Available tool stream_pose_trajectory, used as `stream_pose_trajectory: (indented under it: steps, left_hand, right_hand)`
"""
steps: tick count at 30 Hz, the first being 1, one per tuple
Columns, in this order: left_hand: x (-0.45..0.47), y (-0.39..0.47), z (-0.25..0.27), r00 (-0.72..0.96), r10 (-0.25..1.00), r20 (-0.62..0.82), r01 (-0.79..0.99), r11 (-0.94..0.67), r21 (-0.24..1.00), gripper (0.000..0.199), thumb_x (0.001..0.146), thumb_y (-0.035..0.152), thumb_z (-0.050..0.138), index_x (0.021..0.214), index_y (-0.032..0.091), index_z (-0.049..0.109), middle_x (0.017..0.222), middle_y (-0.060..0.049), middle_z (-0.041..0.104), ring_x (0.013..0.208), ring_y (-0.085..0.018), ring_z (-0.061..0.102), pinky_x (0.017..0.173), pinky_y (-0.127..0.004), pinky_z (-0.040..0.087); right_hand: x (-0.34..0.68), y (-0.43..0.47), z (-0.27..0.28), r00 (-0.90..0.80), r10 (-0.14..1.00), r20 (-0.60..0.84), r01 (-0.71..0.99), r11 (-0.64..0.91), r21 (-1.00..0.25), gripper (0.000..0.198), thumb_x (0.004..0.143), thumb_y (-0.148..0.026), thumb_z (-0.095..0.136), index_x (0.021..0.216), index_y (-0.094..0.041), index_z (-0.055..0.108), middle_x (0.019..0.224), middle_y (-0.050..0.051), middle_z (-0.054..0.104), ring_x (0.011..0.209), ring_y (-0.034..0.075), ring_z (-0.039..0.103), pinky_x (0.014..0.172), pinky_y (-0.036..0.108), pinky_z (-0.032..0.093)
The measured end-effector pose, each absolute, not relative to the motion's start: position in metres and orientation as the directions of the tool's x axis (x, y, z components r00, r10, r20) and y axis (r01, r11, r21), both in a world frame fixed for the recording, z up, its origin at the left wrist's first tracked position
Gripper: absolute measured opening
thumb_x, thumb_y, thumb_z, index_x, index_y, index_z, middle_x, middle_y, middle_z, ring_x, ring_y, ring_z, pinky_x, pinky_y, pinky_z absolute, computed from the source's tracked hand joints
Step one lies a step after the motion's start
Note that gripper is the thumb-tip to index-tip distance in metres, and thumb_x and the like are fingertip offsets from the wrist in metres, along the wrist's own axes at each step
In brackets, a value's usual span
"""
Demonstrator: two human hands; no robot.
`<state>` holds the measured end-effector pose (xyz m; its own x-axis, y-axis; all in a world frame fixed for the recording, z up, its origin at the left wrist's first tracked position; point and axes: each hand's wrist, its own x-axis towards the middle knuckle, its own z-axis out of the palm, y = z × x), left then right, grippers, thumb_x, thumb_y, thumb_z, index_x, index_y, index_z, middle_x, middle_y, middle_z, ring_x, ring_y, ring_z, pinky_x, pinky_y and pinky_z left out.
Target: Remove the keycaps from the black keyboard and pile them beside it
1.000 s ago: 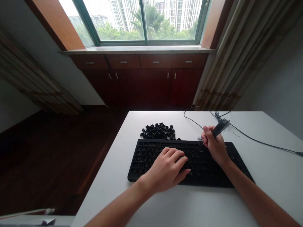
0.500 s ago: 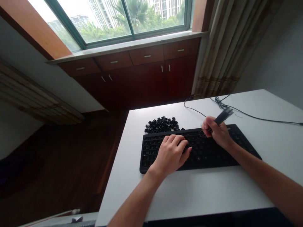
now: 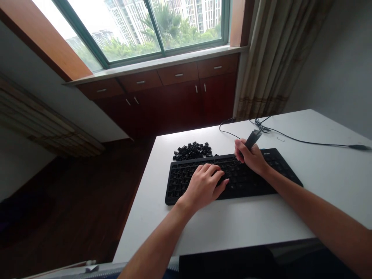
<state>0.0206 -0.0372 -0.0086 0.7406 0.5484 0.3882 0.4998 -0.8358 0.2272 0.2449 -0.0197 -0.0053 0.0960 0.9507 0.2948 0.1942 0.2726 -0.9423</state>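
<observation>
A black keyboard [image 3: 180,195] lies on the white table, with many keycaps off its left side. My left hand [image 3: 205,182] rests over its middle, fingers bent and thumb apart, touching the keys; nothing shows in it, though the fingertips are partly hidden. To its right, my right hand [image 3: 250,155] is closed around a black-handled keycap puller [image 3: 252,138]. The handle sticks up from the fist, and a thin wire end points down at the upper keys. A heap of loose black keycaps [image 3: 193,150] sits behind the keyboard's left half.
A black cable [image 3: 308,142] runs across the back right of the white table [image 3: 215,228], tangled near the far edge. A small bent wire [image 3: 280,139] lies beside it. Beyond the table stand red-brown cabinets [image 3: 180,100] under a window.
The view has shifted, so the table and keyboard appear slightly farther left. My right hand still grips the keycap puller, its handle tilted a little differently. My left hand stays on the keys.
</observation>
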Motion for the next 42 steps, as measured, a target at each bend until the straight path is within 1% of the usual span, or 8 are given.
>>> stream_pose_trajectory:
  steps: [12, 22, 28, 30, 34, 36, 39, 42]
  left_hand:
    - [0.021, -0.04, -0.008, 0.754, 0.551, 0.358, 0.506, -0.834, 0.219, 0.023, 0.101, 0.035, 0.052, 0.112, 0.019, 0.065, 0.115, -0.007, 0.069, 0.103, -0.024, 0.062, 0.086, -0.042, 0.05]
    - [0.019, -0.036, -0.007, 0.751, 0.548, 0.369, 0.481, -0.836, 0.262, 0.019, 0.099, 0.031, 0.056, 0.111, 0.02, 0.065, 0.113, -0.007, 0.069, 0.101, -0.024, 0.063, 0.085, -0.041, 0.051]
    - [0.022, -0.041, -0.003, 0.8, 0.485, 0.352, 0.442, -0.874, 0.2, 0.018, 0.098, 0.026, 0.055, 0.112, 0.018, 0.064, 0.111, -0.009, 0.07, 0.098, -0.025, 0.064, 0.084, -0.042, 0.051]
    - [0.023, -0.044, -0.003, 0.793, 0.491, 0.36, 0.44, -0.871, 0.219, 0.019, 0.097, 0.026, 0.057, 0.114, 0.019, 0.064, 0.111, -0.008, 0.07, 0.098, -0.025, 0.064, 0.085, -0.042, 0.05]
    - [0.025, -0.04, -0.002, 0.749, 0.56, 0.355, 0.475, -0.827, 0.301, 0.02, 0.096, 0.027, 0.06, 0.115, 0.021, 0.064, 0.108, -0.006, 0.071, 0.095, -0.023, 0.064, 0.084, -0.039, 0.05]
    - [0.028, -0.033, 0.002, 0.755, 0.565, 0.332, 0.485, -0.823, 0.296, 0.018, 0.097, 0.027, 0.059, 0.112, 0.021, 0.064, 0.106, -0.006, 0.071, 0.093, -0.022, 0.064, 0.083, -0.039, 0.051]
    - [0.04, -0.02, 0.011, 0.792, 0.544, 0.277, 0.485, -0.837, 0.253, 0.019, 0.098, 0.029, 0.056, 0.113, 0.021, 0.065, 0.104, -0.006, 0.071, 0.093, -0.023, 0.064, 0.083, -0.04, 0.051]
    - [0.052, -0.011, 0.014, 0.794, 0.554, 0.251, 0.491, -0.827, 0.274, 0.019, 0.099, 0.03, 0.055, 0.112, 0.021, 0.066, 0.105, -0.006, 0.07, 0.095, -0.023, 0.064, 0.085, -0.041, 0.052]
  right_hand:
    - [0.244, -0.02, -0.003, 0.108, 0.947, 0.302, 0.223, 0.273, -0.936, 0.052, 0.101, -0.051, 0.049, 0.059, -0.021, 0.052, 0.049, -0.003, 0.05, 0.043, 0.01, 0.044, 0.049, 0.028, 0.036]
    - [0.241, -0.02, -0.002, 0.104, 0.954, 0.283, 0.258, 0.249, -0.934, 0.051, 0.102, -0.05, 0.048, 0.06, -0.021, 0.051, 0.049, -0.003, 0.05, 0.044, 0.01, 0.044, 0.049, 0.027, 0.035]
    - [0.238, -0.02, 0.001, 0.06, 0.965, 0.257, 0.31, 0.226, -0.924, 0.054, 0.101, -0.054, 0.047, 0.058, -0.021, 0.051, 0.049, -0.002, 0.05, 0.046, 0.011, 0.047, 0.048, 0.027, 0.037]
    - [0.238, -0.021, 0.001, 0.04, 0.969, 0.245, 0.302, 0.222, -0.927, 0.055, 0.101, -0.054, 0.047, 0.057, -0.022, 0.051, 0.049, -0.002, 0.051, 0.046, 0.011, 0.048, 0.048, 0.027, 0.037]
    - [0.238, -0.02, -0.001, 0.035, 0.974, 0.224, 0.298, 0.204, -0.932, 0.055, 0.1, -0.055, 0.047, 0.056, -0.022, 0.051, 0.048, -0.001, 0.052, 0.047, 0.012, 0.05, 0.049, 0.027, 0.039]
    - [0.24, -0.019, -0.001, 0.014, 0.975, 0.222, 0.288, 0.209, -0.935, 0.054, 0.101, -0.054, 0.047, 0.057, -0.022, 0.051, 0.049, -0.001, 0.053, 0.048, 0.012, 0.051, 0.051, 0.027, 0.041]
    - [0.245, -0.02, 0.002, -0.023, 0.974, 0.227, 0.232, 0.226, -0.946, 0.048, 0.101, -0.051, 0.049, 0.063, -0.021, 0.052, 0.053, -0.001, 0.055, 0.049, 0.012, 0.051, 0.053, 0.026, 0.042]
    - [0.251, -0.024, 0.003, 0.042, 0.974, 0.225, 0.154, 0.216, -0.964, 0.033, 0.099, -0.05, 0.053, 0.083, -0.022, 0.055, 0.06, -0.003, 0.059, 0.047, 0.011, 0.051, 0.05, 0.026, 0.042]
